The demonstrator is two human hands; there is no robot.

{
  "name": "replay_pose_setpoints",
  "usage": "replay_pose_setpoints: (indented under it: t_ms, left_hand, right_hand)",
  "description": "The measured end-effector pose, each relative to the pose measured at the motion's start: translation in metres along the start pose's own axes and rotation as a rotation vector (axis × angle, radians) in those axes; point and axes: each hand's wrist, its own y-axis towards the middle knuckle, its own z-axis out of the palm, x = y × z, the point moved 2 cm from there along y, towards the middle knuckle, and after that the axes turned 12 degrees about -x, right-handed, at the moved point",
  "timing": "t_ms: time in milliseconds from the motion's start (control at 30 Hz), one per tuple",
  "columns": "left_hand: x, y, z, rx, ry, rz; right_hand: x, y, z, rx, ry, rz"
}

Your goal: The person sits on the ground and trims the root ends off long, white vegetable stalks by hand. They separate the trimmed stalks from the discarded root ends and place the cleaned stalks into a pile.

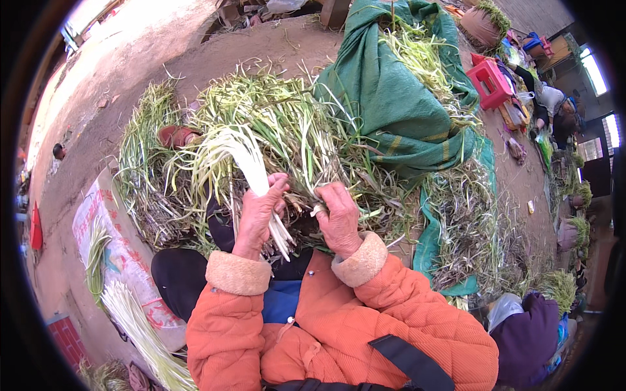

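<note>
My left hand (259,212) is closed round a bunch of pale leafy stalks (247,149), which look like blanched garlic shoots. Their yellowish leaves droop away from me, and the white lower ends stick out below the fist. Beside it, my right hand (337,217) pinches a thin stalk with a bit of pale peel (318,210) at the fingertips; the fingers partly hide it. A large heap of untrimmed green stalks (274,107) lies just beyond both hands, roots and dry sheaths towards me.
A green woven sack (391,112) with more stalks stands right of the heap. Loose trimmings (464,220) cover the ground at right. On a printed white sack (146,273) at left lie cleaned pale stalks (142,327). Farther right are a pink plastic stool (489,83) and another person (552,100).
</note>
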Motion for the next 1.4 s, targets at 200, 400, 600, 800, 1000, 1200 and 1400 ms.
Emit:
replay_pose_setpoints:
  t_ms: [200,400,600,800,1000,1200,1400]
  left_hand:
    - [0.015,0.019,0.01,0.05,0.201,0.107]
    - [0.023,-0.008,-0.005,-0.055,-0.143,0.152]
    - [0.011,-0.032,-0.044,-0.182,-0.206,0.232]
    - [-0.028,-0.042,-0.087,-0.239,-0.292,0.295]
    - [-0.026,-0.035,-0.081,-0.152,-0.284,0.216]
    - [-0.038,-0.035,-0.063,-0.115,-0.207,0.265]
    - [-0.013,-0.011,-0.07,-0.205,-0.331,0.267]
  right_hand:
    - [-0.001,-0.003,0.014,0.292,0.298,0.536]
    - [-0.019,0.001,0.02,0.279,0.805,0.867]
    - [-0.052,-0.013,-0.004,0.055,0.241,0.379]
    - [-0.104,0.019,-0.086,0.032,-0.675,0.236]
    - [-0.007,0.045,-0.024,0.246,0.173,-0.164]
    - [0.032,0.048,0.027,0.452,0.283,-0.347]
    - [-0.085,-0.013,-0.036,0.067,0.179,0.033]
